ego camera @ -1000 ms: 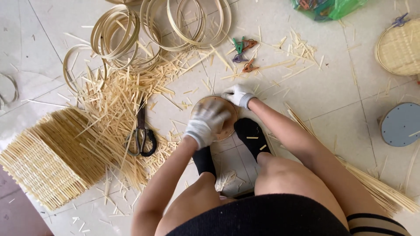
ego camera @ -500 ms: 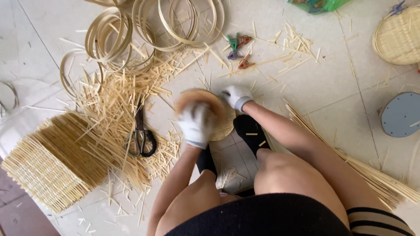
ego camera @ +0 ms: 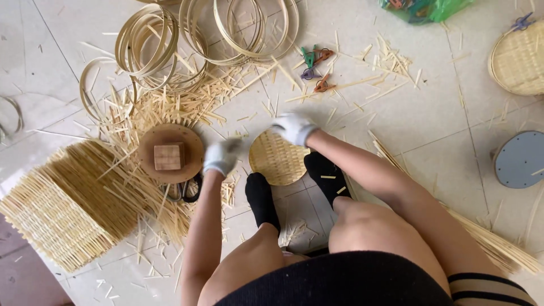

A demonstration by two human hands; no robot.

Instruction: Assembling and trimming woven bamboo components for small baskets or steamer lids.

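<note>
Hands in white gloves work over a tiled floor littered with bamboo offcuts. The right hand rests on the upper rim of a small round woven bamboo disc, fingers curled closed on its edge at about 1 o'clock of the disc. The disc lies flat on the floor just ahead of two black-socked feet; being round, it shows no long axis, though its weave strips run roughly 9 to 3 o'clock. The left hand is blurred and sits at 9 o'clock of the disc, between it and a round brown wooden mould; whether its grip is open or closed cannot be told, and contact with either item cannot be confirmed. The mould lies flat at 9 o'clock of the left hand, with a square wooden block on its centre. Scissors lie at 5 o'clock of the mould, partly hidden by the left forearm. A large woven mat lies at 8 o'clock, bamboo hoops at 11 o'clock, coloured clips at 12 o'clock.
</note>
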